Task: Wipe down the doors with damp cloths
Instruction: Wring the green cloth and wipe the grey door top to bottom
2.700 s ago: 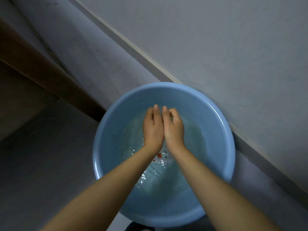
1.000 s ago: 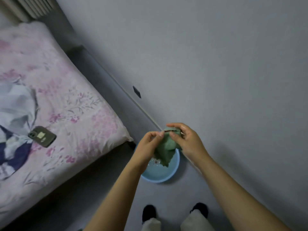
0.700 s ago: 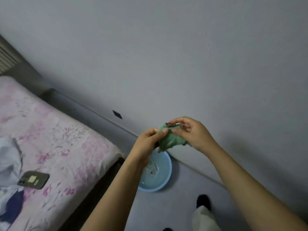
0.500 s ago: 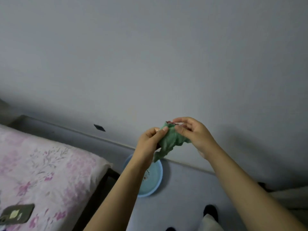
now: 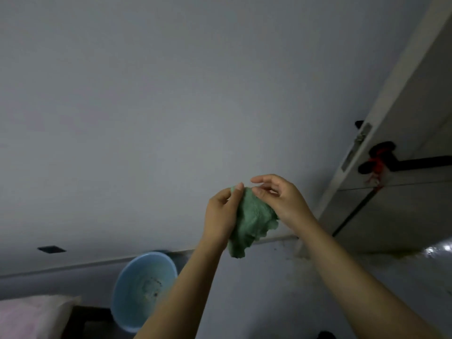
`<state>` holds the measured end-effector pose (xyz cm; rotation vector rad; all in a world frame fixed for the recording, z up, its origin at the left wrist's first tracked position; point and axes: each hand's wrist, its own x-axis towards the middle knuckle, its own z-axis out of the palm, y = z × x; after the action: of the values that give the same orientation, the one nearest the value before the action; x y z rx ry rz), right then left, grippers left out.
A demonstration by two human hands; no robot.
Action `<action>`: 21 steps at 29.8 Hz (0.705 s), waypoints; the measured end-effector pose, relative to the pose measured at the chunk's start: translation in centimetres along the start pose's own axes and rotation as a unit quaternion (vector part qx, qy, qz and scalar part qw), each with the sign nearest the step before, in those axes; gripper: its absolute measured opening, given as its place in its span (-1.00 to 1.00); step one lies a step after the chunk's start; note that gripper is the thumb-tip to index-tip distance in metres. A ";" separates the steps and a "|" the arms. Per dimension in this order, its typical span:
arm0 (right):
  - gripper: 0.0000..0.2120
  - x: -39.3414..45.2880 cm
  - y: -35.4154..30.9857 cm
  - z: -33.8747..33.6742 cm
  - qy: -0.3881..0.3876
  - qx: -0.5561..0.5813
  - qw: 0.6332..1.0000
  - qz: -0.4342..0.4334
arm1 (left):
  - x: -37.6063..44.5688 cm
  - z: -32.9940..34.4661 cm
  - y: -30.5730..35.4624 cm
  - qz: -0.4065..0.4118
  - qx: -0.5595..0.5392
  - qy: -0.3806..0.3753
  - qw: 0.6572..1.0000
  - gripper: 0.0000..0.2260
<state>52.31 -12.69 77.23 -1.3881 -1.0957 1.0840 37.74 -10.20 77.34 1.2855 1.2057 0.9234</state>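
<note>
A crumpled green cloth (image 5: 249, 221) hangs between my two hands at chest height in front of the grey wall. My left hand (image 5: 221, 214) pinches its upper left edge with thumb and fingers. My right hand (image 5: 281, 199) holds the cloth's right side, its fingers curled over the top edge. The white door (image 5: 401, 133) stands open at the right, with a black lever handle (image 5: 401, 162) that has a red string tied round it.
A light blue basin (image 5: 137, 287) holding water sits on the floor against the wall's skirting. The corner of a pink bed (image 5: 31, 314) shows at the lower left. A small dark mark (image 5: 51, 249) is on the wall.
I rose from the basin with the wrung cloth and the view swung right, bringing the door into sight. The hands keep working the cloth open.
</note>
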 end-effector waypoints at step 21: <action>-0.71 1.9 1.9 -29.2 0.263 -0.192 0.945 -0.019 | 5.0 30.5 3.5 -0.032 -0.050 -0.026 0.998 -0.79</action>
<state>81.40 -16.10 77.50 -1.8190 -0.9515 0.4275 68.82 -10.85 76.98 1.1780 1.1403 0.8874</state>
